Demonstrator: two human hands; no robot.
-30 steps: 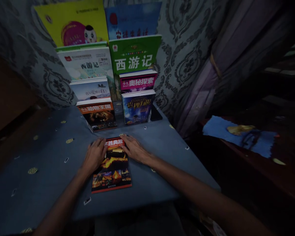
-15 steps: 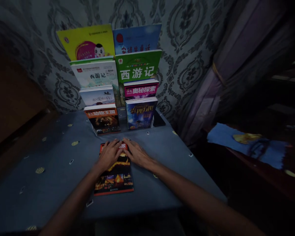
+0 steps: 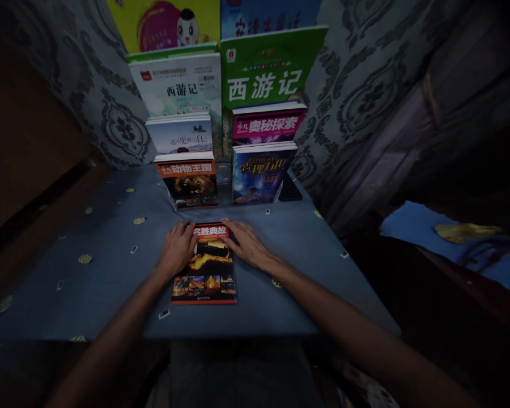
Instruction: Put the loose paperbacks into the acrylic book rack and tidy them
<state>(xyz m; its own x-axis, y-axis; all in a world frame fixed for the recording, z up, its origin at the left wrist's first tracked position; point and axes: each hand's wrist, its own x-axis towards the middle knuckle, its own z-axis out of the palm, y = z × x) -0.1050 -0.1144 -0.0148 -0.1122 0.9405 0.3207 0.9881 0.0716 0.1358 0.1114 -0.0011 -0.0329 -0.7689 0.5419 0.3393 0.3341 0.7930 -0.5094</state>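
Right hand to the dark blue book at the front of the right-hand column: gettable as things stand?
Probably yes: the right hand is at the upper right corner of the flat book, and nothing visible stands between it and the dark blue book.

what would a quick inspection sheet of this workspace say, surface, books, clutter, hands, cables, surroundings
surface: blue-grey tabletop with small printed motifs
job's things: flat book with a red top band, face up; two columns of standing books behind it
clutter: dark flat object beside the right column, identity unclear
hands: left hand and right hand at the flat book's upper left and upper right
cables: nothing seen
surroundings: patterned backdrop behind; curtain and blue cloth at right; dim light
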